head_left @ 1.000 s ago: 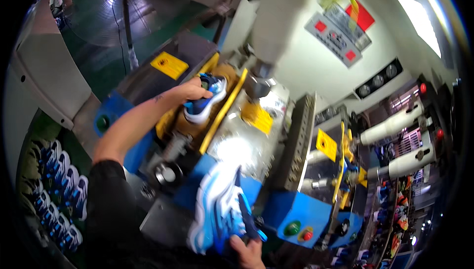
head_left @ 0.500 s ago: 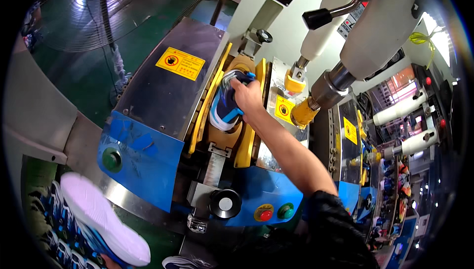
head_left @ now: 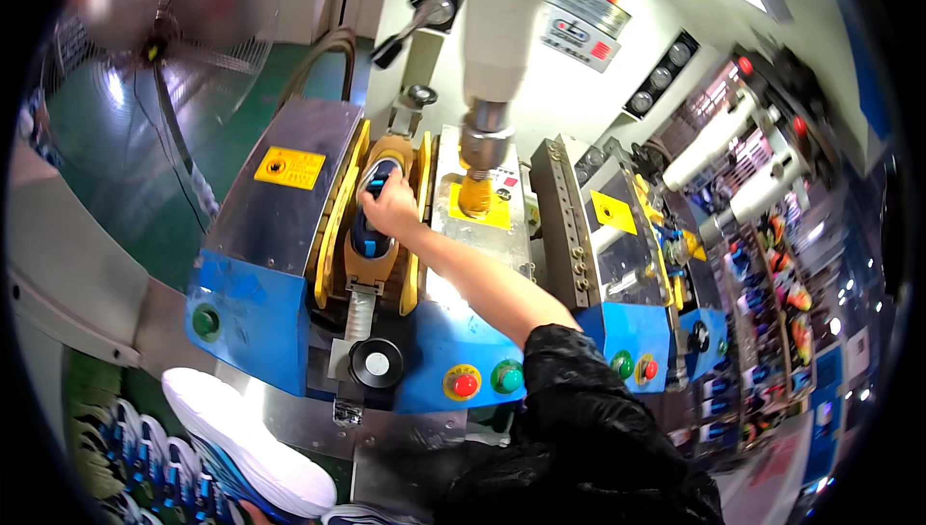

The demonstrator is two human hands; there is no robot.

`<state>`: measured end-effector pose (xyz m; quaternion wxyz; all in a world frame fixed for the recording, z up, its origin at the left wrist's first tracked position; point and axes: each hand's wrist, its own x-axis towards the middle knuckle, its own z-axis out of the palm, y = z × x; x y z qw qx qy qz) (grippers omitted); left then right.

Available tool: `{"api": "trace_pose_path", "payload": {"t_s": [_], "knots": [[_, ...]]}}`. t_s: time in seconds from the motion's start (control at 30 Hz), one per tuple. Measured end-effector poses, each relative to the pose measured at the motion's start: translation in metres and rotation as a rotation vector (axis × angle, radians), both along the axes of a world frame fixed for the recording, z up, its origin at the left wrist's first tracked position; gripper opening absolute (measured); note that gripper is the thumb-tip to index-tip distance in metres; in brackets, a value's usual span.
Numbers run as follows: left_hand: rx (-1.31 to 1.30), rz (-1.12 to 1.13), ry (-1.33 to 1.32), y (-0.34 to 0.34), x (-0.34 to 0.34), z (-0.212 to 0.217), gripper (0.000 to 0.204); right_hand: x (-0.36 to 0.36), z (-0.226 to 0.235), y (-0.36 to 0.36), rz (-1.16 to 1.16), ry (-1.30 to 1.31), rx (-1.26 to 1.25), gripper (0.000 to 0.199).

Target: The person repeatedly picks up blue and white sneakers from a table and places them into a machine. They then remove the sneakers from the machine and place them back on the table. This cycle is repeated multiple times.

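My right hand point(head_left: 391, 205) reaches into the near pressing machine, its fingers curled closed over a dark blue shoe point(head_left: 364, 234) with bright blue strips. That shoe lies lengthwise in the tan cradle between two yellow side pads point(head_left: 417, 245). At the lower left, a blue sneaker point(head_left: 253, 453) shows its thick white sole turned upward. My left hand point(head_left: 255, 513) grips it from beneath; only a sliver of the hand shows and most of its fingers are hidden.
A white press cylinder with a yellow tip point(head_left: 476, 195) hangs right of my forearm. Red point(head_left: 465, 385) and green point(head_left: 507, 376) buttons sit on the blue front panel, beside a black knob point(head_left: 376, 363). Several laced shoes point(head_left: 154, 453) stand lower left. A second similar machine point(head_left: 627, 332) stands right.
The whole view has shifted, so the machine appears farther left and smaller. My right hand stays on the shoe in the cradle, whose white sole edge is now out of sight.
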<state>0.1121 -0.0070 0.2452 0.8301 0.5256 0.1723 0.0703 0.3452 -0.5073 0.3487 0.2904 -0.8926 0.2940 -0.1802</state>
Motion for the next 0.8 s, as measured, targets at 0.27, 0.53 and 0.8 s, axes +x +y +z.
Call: {"api": "trace_pose_path", "payload": {"t_s": [0.27, 0.53, 0.8], "knots": [[-0.432, -0.36, -0.031, -0.056, -0.122, 0.09, 0.06, -0.348, 0.059, 0.058, 0.492, 0.009, -0.529, 0.08], [-0.16, -0.466, -0.044, -0.112, -0.202, 0.18, 0.075, -0.45, 0.068, 0.122, 0.646, -0.066, 0.54, 0.085], [0.124, -0.784, -0.314, -0.169, -0.298, 0.23, 0.096, -0.572, 0.045, 0.139, 0.574, 0.36, 2.024, 0.056]]}}
